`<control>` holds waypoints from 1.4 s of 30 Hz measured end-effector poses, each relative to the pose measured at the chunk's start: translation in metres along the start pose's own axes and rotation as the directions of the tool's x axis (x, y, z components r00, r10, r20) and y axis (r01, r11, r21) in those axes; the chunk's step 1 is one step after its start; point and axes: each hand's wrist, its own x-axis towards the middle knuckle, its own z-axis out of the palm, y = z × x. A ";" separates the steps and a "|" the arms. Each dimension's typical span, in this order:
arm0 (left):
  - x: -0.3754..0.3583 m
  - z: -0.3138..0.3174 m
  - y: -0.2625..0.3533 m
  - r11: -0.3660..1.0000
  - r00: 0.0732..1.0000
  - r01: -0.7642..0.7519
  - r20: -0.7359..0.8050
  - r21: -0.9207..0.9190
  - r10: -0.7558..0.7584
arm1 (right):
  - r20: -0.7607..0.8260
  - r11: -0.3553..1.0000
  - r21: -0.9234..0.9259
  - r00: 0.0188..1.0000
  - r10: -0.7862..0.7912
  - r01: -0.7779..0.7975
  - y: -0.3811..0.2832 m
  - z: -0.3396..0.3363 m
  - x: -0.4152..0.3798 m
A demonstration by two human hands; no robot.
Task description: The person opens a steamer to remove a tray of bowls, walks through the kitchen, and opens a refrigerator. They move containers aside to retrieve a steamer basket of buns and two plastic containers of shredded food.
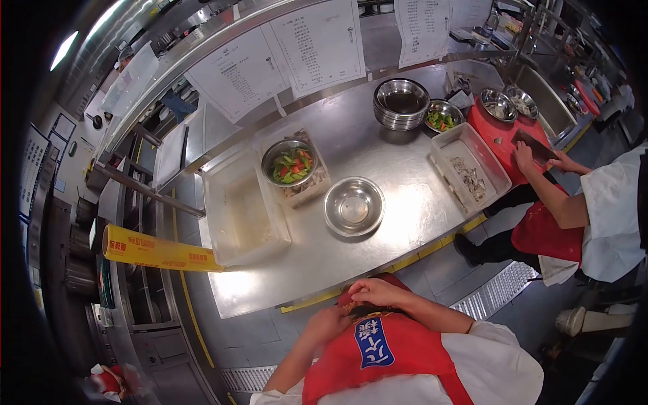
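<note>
1. Landmark: the steel bowl (pixel 335 209) is standing upright on the metal table (pixel 317 263).
2. The red apron (pixel 412 358) is covering the wearer's front, on the near side of the bowl and apart from it, beyond the table edge.
3. The left hand (pixel 329 325) is resting against the apron's upper front, nearer the wearer than the bowl. Grip: fingertips are hiding from view; cannot tell whether they are closing on cloth.
4. The right hand (pixel 379 292) is curling just beside it, on the bowl's near side. Fingers are bending inward; cannot tell whether anything is sitting between them. A dark patch (pixel 368 310) is showing between the hands, identity unclear.
5. Handling, judged: the cloth is probably behaving as light, limp and unbreakable, folding easily, hardly slipping when dry. Best hold: a gathered edge, pinched between thumb and forefinger.
6. Left of the bowl and slightly beyond, a vegetable bowl (pixel 268 156) is sitting over a plastic container. Right of it, a co-worker's hand (pixel 523 156) is steadying a broad blade (pixel 536 148).
</note>
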 end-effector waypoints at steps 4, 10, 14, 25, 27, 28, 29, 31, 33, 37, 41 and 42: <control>-0.002 0.000 -0.005 0.997 0.998 0.026 0.054 -0.067 -0.022 | 0.049 0.983 -0.183 0.999 -0.019 0.028 0.000 0.005 0.001; -0.013 -0.005 -0.032 0.863 0.990 0.054 0.139 -0.502 0.019 | 0.036 0.972 -0.226 0.997 -0.065 0.071 0.006 0.008 0.006; -0.016 0.006 -0.038 0.859 0.994 0.088 0.099 -0.505 -0.044 | 0.133 0.934 -0.355 0.991 0.014 0.034 -0.002 0.011 0.008; -0.013 0.007 -0.044 0.897 0.994 0.041 0.106 -0.439 0.006 | 0.319 0.659 -0.744 0.925 0.205 0.110 -0.045 0.031 0.019; -0.012 0.006 -0.047 0.878 0.993 0.023 0.114 -0.478 0.037 | 0.394 0.742 -0.662 0.891 0.224 0.107 -0.034 0.027 0.031; -0.012 0.005 -0.048 0.867 0.992 0.015 0.118 -0.498 0.051 | 0.433 0.780 -0.618 0.872 0.229 0.102 -0.028 0.026 0.035; -0.011 0.003 -0.048 0.863 0.990 0.018 0.132 -0.505 0.057 | 0.415 0.810 -0.582 0.884 0.213 0.078 -0.022 0.027 0.036; -0.012 -0.004 -0.044 0.855 0.985 0.028 0.161 -0.519 0.066 | 0.378 0.865 -0.501 0.908 0.183 0.035 -0.019 0.029 0.035; -0.014 -0.011 -0.040 0.863 0.988 0.025 0.144 -0.505 0.056 | 0.304 0.905 -0.418 0.928 0.217 -0.075 -0.020 0.032 0.035; -0.012 -0.007 -0.045 0.858 0.997 -0.031 0.050 -0.513 0.066 | 0.159 0.979 -0.122 0.970 0.183 -0.165 -0.018 0.039 0.027; -0.006 0.005 -0.049 0.856 1.000 0.019 0.023 -0.516 -0.008 | 0.044 0.978 -0.029 0.977 0.210 -0.209 0.001 0.040 0.036; -0.007 0.007 -0.048 0.848 0.999 0.044 0.029 -0.529 -0.034 | 0.005 0.976 -0.026 0.977 0.214 -0.214 0.003 0.040 0.036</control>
